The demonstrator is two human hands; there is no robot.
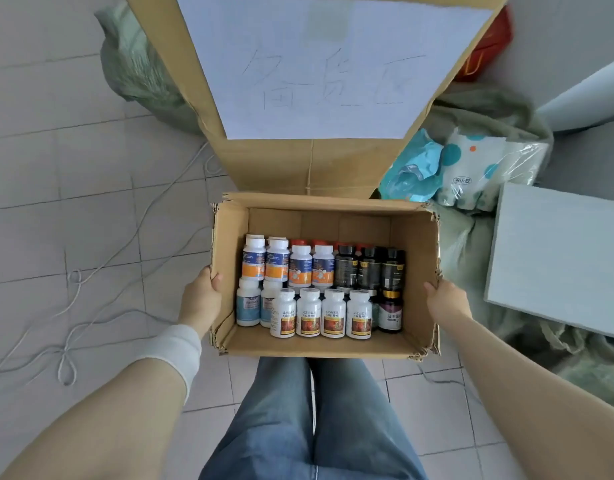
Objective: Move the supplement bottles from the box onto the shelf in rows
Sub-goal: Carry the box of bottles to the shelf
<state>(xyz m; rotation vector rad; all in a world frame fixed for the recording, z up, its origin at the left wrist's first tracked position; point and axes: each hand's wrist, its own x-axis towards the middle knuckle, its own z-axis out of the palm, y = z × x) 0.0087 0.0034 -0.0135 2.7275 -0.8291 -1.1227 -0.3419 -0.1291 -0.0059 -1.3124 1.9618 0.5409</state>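
Your left hand (200, 299) grips the left wall of the box (319, 345), thumb hooked over the rim. The other fingers sit outside the cardboard, hidden, so you cannot tell how they lie. Your right hand (445, 301) holds the opposite wall the same way, thumb on the edge. The supplement bottles (309, 315) stand upright inside the box, packed between your two thumbs. White ones with blue and orange labels are nearer your left fingers, dark ones nearer your right. Beyond your fingers stands a larger carton (298, 168) bearing a handwritten white sheet (319, 64). A white cord (101, 271) trails over the tiled floor (73, 202), outside your left fingers.
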